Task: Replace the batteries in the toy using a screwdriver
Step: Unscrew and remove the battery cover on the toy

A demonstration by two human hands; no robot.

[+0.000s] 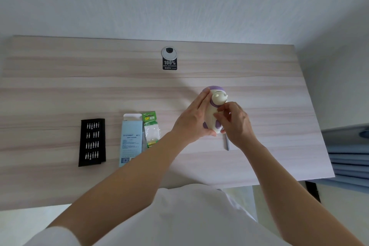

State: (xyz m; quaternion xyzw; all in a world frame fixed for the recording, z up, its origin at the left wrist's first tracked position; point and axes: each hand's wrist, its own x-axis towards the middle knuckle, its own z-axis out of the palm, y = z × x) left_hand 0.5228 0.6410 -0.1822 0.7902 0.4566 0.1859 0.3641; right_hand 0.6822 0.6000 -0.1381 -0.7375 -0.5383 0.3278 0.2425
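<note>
A cream and purple toy figure (216, 102) is lifted above the wooden table (99, 90), right of centre. My left hand (193, 118) grips its left side, fingers running up along the body. My right hand (234, 122) pinches at the toy's front with curled fingertips. Under my right hand a grey screwdriver (227, 143) lies on the table, its upper part hidden. A green battery pack (151, 129) lies left of my left hand.
A black holder with several screwdriver bits (92, 142) lies at the left. A light blue box (131, 139) sits beside the battery pack. A round cable grommet with a black sticker (169, 58) is at the table's back. A blue-grey chair (349, 154) stands at the right.
</note>
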